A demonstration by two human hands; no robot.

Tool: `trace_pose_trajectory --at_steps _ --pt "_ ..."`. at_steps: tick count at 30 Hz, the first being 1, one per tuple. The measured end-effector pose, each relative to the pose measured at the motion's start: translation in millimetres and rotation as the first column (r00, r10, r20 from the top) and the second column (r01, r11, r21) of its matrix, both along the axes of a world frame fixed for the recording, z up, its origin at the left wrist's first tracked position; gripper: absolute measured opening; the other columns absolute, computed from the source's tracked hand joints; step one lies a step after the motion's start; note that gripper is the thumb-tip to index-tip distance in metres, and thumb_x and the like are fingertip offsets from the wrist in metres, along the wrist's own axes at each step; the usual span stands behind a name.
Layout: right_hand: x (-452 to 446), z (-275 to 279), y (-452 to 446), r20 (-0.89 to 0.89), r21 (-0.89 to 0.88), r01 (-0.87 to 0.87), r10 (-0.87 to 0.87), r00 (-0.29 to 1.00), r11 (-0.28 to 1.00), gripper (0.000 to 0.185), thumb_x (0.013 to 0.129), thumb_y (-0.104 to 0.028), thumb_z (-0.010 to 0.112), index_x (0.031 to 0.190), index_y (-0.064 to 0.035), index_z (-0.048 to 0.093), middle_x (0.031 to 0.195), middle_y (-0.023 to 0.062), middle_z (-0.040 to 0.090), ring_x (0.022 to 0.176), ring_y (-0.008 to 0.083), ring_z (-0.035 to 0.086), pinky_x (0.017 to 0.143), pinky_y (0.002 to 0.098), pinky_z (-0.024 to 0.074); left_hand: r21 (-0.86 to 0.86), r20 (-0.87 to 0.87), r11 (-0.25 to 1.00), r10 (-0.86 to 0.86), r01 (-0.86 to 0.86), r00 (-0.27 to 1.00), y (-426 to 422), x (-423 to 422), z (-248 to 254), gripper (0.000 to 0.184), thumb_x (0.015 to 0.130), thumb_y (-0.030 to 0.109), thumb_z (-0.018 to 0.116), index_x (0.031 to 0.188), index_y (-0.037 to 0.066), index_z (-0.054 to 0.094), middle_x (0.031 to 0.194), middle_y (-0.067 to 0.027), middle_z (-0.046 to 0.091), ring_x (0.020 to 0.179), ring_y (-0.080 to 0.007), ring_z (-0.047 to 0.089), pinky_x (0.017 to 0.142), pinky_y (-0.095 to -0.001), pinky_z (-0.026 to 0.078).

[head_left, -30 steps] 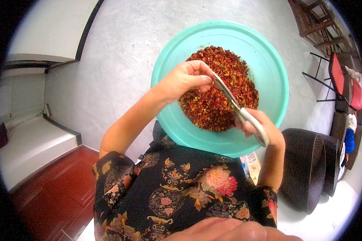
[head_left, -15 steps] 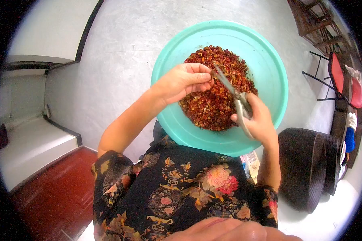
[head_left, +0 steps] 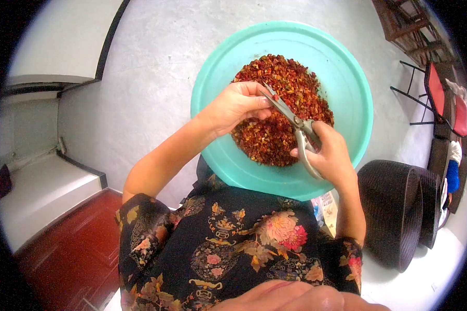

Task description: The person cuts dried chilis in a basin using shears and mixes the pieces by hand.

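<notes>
A wide turquoise basin holds a heap of red and brown chopped pieces. Over the heap's left part, my left hand is closed in a pinch, and what it pinches is too small to name. My right hand grips the scissors by the pale handles, over the basin's right side. The scissor blades point up and left, slightly parted, with their tips beside my left fingertips.
Black woven baskets stand at the right. Behind them is a folding chair with a red seat. Wooden furniture is at the upper right. A white ledge and a red-brown floor area lie at the left.
The scissors turned in my right hand, and their handles opened, then came partly together. The blades have come back to my left fingertips. My left hand has barely moved.
</notes>
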State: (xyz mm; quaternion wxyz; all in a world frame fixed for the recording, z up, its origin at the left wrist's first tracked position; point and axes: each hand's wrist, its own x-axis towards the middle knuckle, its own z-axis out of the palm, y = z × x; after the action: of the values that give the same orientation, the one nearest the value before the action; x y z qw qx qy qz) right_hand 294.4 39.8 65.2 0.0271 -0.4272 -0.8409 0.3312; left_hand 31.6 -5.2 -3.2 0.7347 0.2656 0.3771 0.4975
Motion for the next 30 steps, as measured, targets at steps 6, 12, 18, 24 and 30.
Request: trace_pose_trajectory --at_steps 6,12,18,24,30 --pt "-1.6 -0.9 -0.6 -0.005 -0.016 0.061 -0.062 0.998 0.998 0.056 0.069 -0.045 0.088 0.082 0.0017 0.060 0.075 0.0196 0.062 0.071 0.0378 0.063 0.066 0.0454 0.0497 -0.058 -0.043 0.998 0.013 -0.016 0.999 0.0 1.2 1.1 0.014 0.096 0.013 0.067 0.107 0.005 0.067 0.095 -0.0050 0.070 0.084 -0.0117 0.067 0.080 -0.0253 0.057" --pt "3.4 -3.5 2.8 -0.096 -0.029 0.165 -0.167 0.981 0.986 0.052 0.071 -0.043 0.088 0.087 0.0008 0.065 0.072 0.0171 0.060 0.064 0.0291 0.059 0.062 0.0403 0.0475 -0.036 -0.176 0.997 0.054 -0.061 0.983 4.9 -1.0 2.2 0.016 0.096 0.011 0.066 0.110 0.003 0.066 0.105 -0.0068 0.070 0.091 -0.0132 0.067 0.085 -0.0280 0.056" --pt "11.4 -5.4 7.1 -0.307 -0.245 0.332 -0.398 0.865 0.911 0.043 0.078 -0.036 0.085 0.093 -0.0012 0.064 0.075 0.0038 0.057 0.069 0.0132 0.053 0.062 0.0317 0.0441 0.581 -0.808 0.796 0.538 0.173 0.239 0.8 13.4 1.1 0.037 0.088 0.004 0.065 0.125 0.007 0.064 0.135 -0.0116 0.060 0.119 -0.0278 0.060 0.102 -0.0395 0.051" --pt "23.3 -10.2 16.8 -0.321 -0.420 0.282 -0.432 0.843 0.863 0.033 0.087 -0.031 0.077 0.100 -0.0035 0.064 0.076 -0.0037 0.053 0.069 0.0073 0.049 0.061 0.0249 0.0399 0.469 -0.872 0.826 0.378 0.313 0.310 -1.1 19.3 2.0 0.024 0.085 0.006 0.069 0.110 0.008 0.071 0.113 -0.0103 0.068 0.105 -0.0296 0.063 0.093 -0.0407 0.050" --pt "23.6 -9.6 15.2 -0.364 -0.491 0.269 -0.476 0.801 0.829 0.031 0.088 -0.032 0.076 0.100 -0.0057 0.064 0.076 -0.0043 0.054 0.067 0.0052 0.049 0.058 0.0231 0.0393 0.502 -0.847 0.609 0.490 0.614 0.207 -1.3 36.0 -11.8 0.018 0.079 0.012 0.073 0.097 0.009 0.073 0.091 -0.0095 0.064 0.088 -0.0294 0.061 0.080 -0.0421 0.049"
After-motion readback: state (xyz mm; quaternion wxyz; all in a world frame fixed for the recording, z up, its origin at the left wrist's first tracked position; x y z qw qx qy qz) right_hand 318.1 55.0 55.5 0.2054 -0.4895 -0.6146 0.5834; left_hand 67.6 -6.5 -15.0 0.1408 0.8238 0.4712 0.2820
